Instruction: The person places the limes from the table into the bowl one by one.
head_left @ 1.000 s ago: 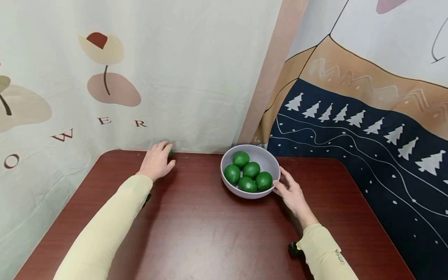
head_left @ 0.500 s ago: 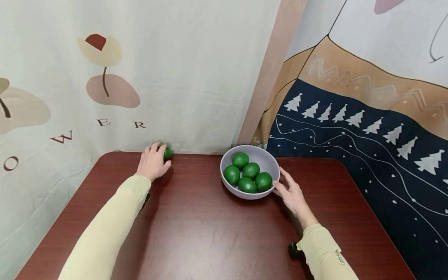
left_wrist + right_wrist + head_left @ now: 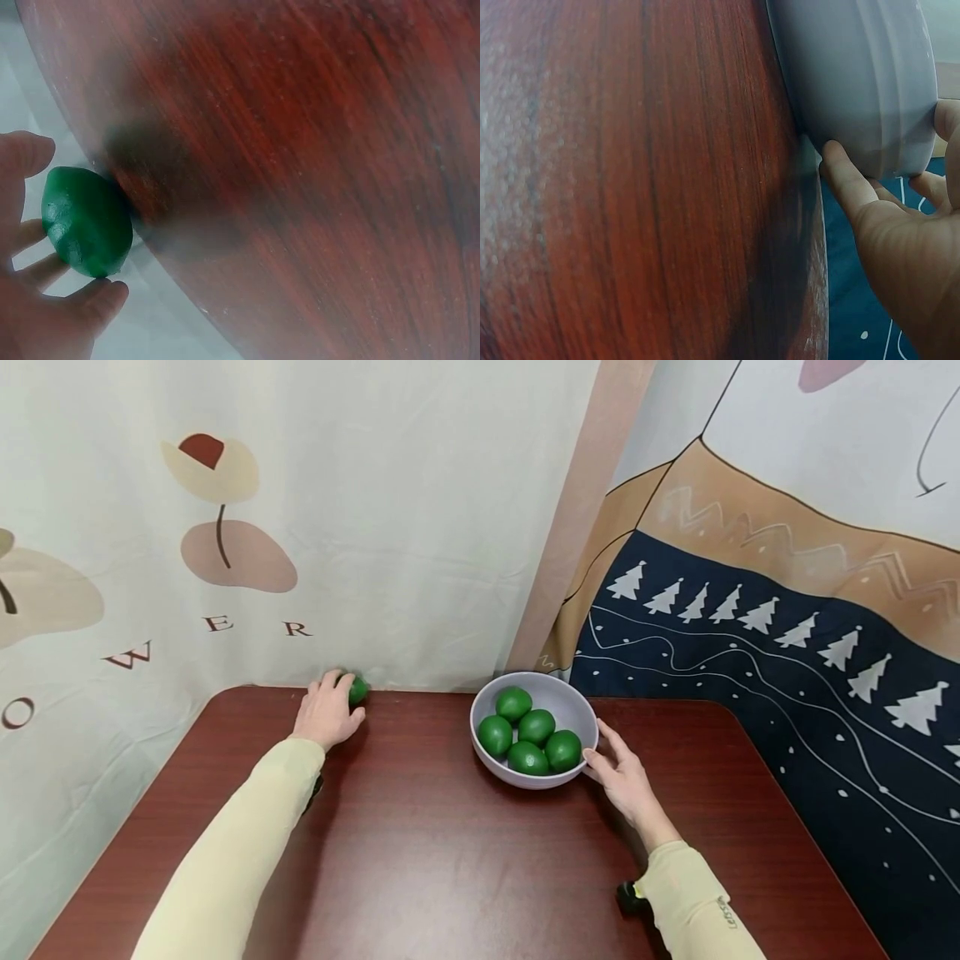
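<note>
At the table's back edge, my left hand (image 3: 327,714) has its fingers spread around a green lime (image 3: 357,691). In the left wrist view the lime (image 3: 86,221) lies between the thumb and the fingers, with a small gap at one fingertip. A lavender-grey bowl (image 3: 536,781) stands right of the middle, with several green limes (image 3: 527,758) in it. My right hand (image 3: 625,777) holds the bowl by its right side, thumb at the rim. Seen from the right wrist, its fingers (image 3: 851,180) lie along the outer wall of the bowl (image 3: 855,82).
The dark red wooden table (image 3: 405,843) has rounded back corners. A pale printed curtain (image 3: 420,527) hangs right behind the back edge. On the right is a dark blue cloth (image 3: 697,685) with white trees.
My left hand has shifted slightly left, and more of the lime beside it shows than one second ago. The bowl and my right hand stay in place.
</note>
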A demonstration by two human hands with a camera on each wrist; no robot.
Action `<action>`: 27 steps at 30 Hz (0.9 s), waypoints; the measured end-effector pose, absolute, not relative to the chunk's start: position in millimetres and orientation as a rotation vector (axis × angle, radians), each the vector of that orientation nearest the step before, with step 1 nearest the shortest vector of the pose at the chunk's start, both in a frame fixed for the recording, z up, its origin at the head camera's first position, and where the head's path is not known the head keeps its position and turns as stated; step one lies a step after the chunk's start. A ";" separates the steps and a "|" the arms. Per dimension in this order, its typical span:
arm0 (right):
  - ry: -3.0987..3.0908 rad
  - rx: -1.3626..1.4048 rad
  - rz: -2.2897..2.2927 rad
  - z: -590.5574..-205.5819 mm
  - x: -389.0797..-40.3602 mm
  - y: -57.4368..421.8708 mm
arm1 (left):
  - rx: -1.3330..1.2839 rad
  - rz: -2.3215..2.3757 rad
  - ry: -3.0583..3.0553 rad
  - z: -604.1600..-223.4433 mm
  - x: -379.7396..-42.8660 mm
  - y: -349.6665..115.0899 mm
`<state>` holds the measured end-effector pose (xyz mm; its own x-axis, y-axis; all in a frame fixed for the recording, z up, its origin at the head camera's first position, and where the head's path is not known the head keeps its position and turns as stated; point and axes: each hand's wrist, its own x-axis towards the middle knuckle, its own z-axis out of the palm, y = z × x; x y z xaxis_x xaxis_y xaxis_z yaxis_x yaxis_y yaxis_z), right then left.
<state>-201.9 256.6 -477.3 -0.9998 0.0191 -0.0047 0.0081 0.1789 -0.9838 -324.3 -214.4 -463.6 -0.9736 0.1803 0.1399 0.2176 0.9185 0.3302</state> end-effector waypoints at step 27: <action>-2.395 -0.023 2.011 -479.1 -202.4 257.6 | -0.394 -0.519 -2.925 -456.2 -320.7 -189.4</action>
